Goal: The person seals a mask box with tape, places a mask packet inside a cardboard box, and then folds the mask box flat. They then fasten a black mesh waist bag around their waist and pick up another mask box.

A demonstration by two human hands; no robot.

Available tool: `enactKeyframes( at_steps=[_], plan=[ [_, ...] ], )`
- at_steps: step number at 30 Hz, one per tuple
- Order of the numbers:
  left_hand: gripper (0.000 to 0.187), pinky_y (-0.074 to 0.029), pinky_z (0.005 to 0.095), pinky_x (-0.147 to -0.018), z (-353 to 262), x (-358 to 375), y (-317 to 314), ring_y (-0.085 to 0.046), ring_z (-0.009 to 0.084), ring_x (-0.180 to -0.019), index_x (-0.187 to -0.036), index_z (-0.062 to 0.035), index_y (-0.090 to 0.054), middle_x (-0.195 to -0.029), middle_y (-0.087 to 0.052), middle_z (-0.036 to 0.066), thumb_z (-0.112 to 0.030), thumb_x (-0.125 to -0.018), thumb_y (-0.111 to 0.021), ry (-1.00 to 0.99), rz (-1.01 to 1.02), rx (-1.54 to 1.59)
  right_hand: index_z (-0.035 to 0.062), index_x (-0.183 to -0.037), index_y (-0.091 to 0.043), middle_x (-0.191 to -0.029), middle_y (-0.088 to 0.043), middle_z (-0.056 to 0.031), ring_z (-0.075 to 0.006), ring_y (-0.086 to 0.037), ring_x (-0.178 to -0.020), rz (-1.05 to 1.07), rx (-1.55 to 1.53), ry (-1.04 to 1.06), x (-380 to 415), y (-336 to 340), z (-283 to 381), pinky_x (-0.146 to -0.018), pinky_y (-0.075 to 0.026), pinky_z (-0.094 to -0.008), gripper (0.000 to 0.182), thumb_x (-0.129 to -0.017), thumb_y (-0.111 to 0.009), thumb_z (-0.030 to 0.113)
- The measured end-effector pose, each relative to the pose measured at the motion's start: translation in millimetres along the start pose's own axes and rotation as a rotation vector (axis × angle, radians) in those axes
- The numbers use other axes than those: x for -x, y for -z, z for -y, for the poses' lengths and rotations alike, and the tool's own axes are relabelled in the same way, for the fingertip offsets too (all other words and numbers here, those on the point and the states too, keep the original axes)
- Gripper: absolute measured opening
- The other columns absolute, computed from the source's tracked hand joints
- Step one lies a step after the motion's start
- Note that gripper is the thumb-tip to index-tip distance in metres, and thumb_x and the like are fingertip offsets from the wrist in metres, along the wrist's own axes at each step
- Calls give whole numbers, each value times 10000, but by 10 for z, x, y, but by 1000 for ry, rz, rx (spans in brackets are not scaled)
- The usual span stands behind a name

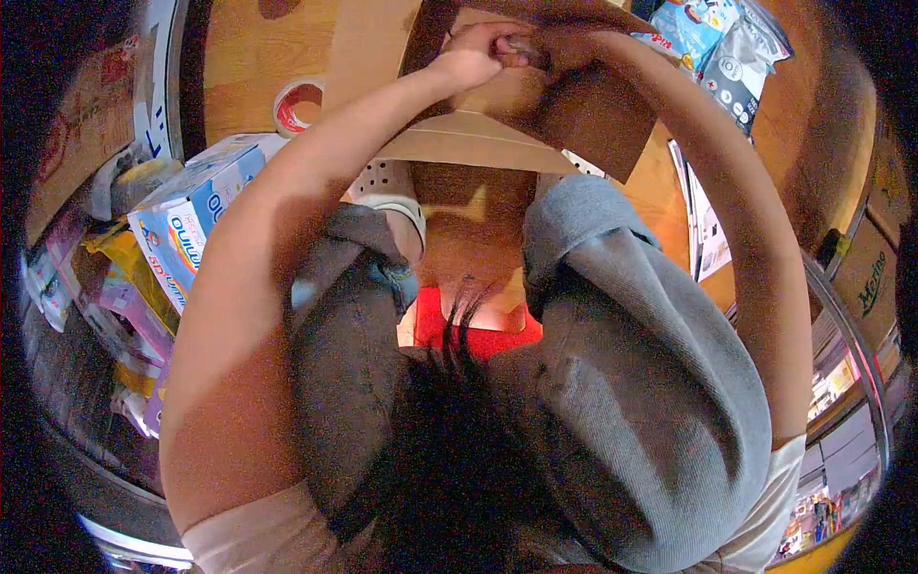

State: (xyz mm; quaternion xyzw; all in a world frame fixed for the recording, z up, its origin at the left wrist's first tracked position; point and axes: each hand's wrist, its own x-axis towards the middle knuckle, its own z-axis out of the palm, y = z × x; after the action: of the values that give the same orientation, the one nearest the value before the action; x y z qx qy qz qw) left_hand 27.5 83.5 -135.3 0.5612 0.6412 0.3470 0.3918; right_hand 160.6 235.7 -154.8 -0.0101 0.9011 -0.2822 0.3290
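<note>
An open cardboard box (469,143) with its flaps raised stands on the wooden floor in front of my feet. Over it, at the top of the view, my left hand (476,53) is closed, its fingers curled in. Whatever those fingers hold, if anything, is too small and dark to name. Close against it, my right hand (566,55) lies in shadow with its fingers hidden. The two hands meet or nearly meet above the cardboard.
A roll of tape (299,105) lies left of the box. A blue and white carton (196,215) stands by my left arm. Packaged bags (727,57) lie at upper right, papers (706,220) below them. Something red (488,342) shows between my legs; a Merino carton (868,277) is far right.
</note>
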Motion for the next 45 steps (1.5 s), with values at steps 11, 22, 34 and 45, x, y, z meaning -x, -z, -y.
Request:
enactKeyframes(
  at_steps=[11,22,34,45],
  plan=[
    [196,-437,317,-831,-171,106,289,-508,210,-1009,-876,-180,-661,-1034,-537,8,-140,-707,-572,-242,236,-578,67,-1097,-487,-978,-587,-109,-236,-550,-818,-65,-29,-16,7,105,164,-753,-451,-326,572,-581,-693,203],
    [277,-405,349,-893,-158,184,289,-459,185,-1099,-974,-175,-612,-1121,-520,-14,-159,-723,-496,-550,256,-1032,73,-1087,-496,-982,-588,-107,-236,-553,-824,-98,-44,-17,-11,141,237,-753,-452,-331,541,-596,-681,205],
    [352,-370,355,-901,-184,241,310,-460,150,-1069,-1080,-189,-572,-1064,-535,-41,-177,-737,-497,-626,293,-1106,78,-1076,-507,-985,-589,-105,-237,-556,-832,-113,-50,-9,1,147,271,-753,-453,-336,507,-612,-668,207],
    [247,-357,375,-945,-234,233,308,-445,169,-1125,-937,-203,-629,-1192,-489,-50,-218,-719,-513,-495,460,-1103,84,-1066,-516,-989,-591,-104,-237,-558,-838,-163,-57,24,-35,242,367,-753,-453,-341,477,-627,-657,208]
  ],
)
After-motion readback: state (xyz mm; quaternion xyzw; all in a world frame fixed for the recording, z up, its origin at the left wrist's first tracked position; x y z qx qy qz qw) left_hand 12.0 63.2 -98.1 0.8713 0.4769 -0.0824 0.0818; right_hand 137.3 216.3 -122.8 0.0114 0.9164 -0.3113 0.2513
